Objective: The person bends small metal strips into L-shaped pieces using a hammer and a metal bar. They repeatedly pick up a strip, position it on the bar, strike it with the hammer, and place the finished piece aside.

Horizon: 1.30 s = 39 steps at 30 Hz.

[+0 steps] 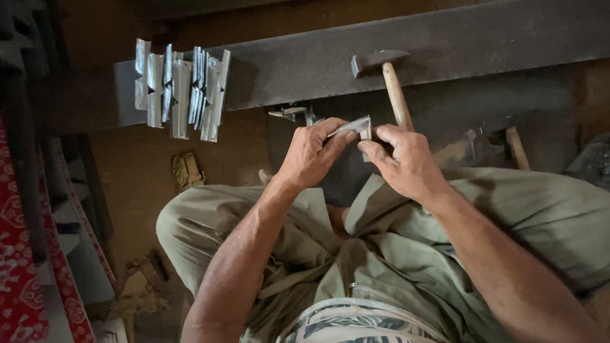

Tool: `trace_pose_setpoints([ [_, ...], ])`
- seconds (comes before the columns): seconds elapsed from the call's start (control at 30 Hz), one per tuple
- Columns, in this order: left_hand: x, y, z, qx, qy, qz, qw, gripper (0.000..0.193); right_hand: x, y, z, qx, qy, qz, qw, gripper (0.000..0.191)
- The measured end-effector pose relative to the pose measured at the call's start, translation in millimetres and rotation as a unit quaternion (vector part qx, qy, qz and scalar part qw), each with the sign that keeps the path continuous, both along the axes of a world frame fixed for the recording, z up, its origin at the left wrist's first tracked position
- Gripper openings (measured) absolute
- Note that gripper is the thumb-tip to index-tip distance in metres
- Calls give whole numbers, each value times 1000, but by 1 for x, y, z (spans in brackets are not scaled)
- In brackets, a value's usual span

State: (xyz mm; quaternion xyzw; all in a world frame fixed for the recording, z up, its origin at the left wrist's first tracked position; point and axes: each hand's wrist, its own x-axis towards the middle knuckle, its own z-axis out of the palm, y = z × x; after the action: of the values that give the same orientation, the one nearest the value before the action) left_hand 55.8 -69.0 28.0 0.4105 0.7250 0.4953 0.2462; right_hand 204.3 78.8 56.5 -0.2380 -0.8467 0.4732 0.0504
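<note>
Left hand: I see it grasping one end of the folded sheet-metal piece.
Right hand: grasping the other end, thumb on the fold.
Piece: held above my lap, just below the steel beam.
Hammer: head on the beam's lower edge, handle behind my right hand.
Finished strips: leaning at the beam's left end.
Risk: I judge the raw edges could cut fingers; a nudge could topple the hammer.

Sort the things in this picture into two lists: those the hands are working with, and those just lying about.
In hand:
folded metal strip, pinched by left hand and right hand

Lying about:
hammer resting on the steel beam
stack of bent metal pieces on the beam's end
second hammer at right
small metal piece under the beam
</note>
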Motion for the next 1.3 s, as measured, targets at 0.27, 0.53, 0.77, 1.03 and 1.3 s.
trace_pose_setpoints([
  [0.27, -37, 5, -20, 70, 195, 241, 948, 30, 1, 28, -8, 15, -48, -150, 987, 52],
  [0.53, -39, 8, -38, 78, 139, 263, 952, 31, 10, 24, 40, 370, 140, 52, 917, 50],
  [0.77, -42, 11, -41, 53, 166, 301, 937, 30, -10, 22, 42, 291, 105, 72, 948, 51],
  [1.03, -36, 10, -51, -38, -176, 278, 944, 38, -5, 21, 48, 299, 164, 77, 937, 41],
  [1.3, -34, 9, -52, -47, -140, 281, 948, 36, -49, 43, 73, 243, -18, 151, 958, 41],
])
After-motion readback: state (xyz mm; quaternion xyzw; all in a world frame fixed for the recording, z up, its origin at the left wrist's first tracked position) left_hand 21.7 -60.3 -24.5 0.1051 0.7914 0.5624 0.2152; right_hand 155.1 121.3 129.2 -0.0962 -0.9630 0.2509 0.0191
